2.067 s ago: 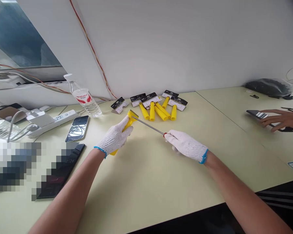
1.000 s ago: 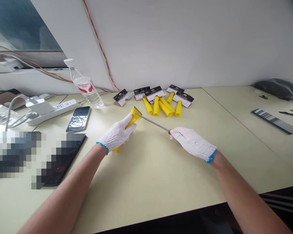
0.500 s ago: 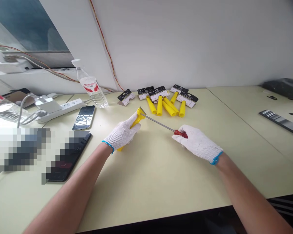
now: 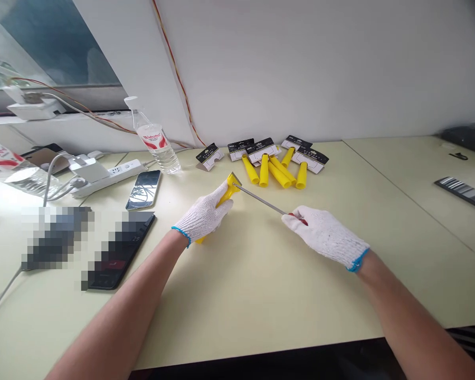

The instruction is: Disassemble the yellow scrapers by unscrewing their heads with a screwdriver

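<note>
My left hand (image 4: 203,214), in a white knit glove with a blue cuff, is closed around the handle of a yellow scraper (image 4: 230,184). The scraper's wide head, with a dark metal edge, points away from me and up. A screwdriver (image 4: 261,200) reaches across from the right, its tip against the scraper head. My right hand (image 4: 320,232), gloved the same way, grips its red handle, most of which the fingers cover. Beyond both hands lie several yellow tube-shaped handles (image 4: 279,171) with black and white header cards (image 4: 262,150) on or beside them.
To the left are a phone (image 4: 143,190), a larger dark device (image 4: 121,258) partly pixelated, a white power strip (image 4: 122,174) with cables, and a tilted water bottle (image 4: 156,142). A dark flat strip (image 4: 465,195) lies at far right. A wall (image 4: 301,68) rises behind the table (image 4: 261,306).
The whole view has shifted slightly, so things appear further right. My right fingers now cover more of the red handle. The screwdriver tip stays at the scraper head.
</note>
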The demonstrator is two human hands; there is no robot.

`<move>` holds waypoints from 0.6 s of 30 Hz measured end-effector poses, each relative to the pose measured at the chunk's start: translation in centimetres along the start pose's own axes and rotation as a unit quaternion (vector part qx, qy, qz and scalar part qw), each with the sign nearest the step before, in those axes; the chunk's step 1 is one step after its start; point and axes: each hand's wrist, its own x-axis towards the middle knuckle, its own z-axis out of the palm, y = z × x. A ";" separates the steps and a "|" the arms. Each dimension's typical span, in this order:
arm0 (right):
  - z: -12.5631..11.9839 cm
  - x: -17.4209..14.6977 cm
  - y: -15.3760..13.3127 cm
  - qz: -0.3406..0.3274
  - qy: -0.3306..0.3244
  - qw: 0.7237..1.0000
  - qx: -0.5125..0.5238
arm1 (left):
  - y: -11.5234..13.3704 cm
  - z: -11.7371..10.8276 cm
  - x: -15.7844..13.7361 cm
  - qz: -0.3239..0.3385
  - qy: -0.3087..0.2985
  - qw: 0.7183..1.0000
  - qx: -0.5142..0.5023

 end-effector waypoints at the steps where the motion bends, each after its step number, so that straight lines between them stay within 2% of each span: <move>1: -0.1 0.1 0.0 -0.003 0.002 1.000 0.001 | 0.0 0.0 0.0 -0.002 -0.008 1.000 0.002; 3: -0.3 0.2 0.1 -0.010 0.002 1.000 0.004 | 0.0 0.0 0.0 -0.011 -0.028 1.000 0.008; 18: -0.1 0.2 -0.4 0.001 0.001 1.000 0.004 | 0.9 -0.4 -0.2 -0.031 -0.025 0.999 0.003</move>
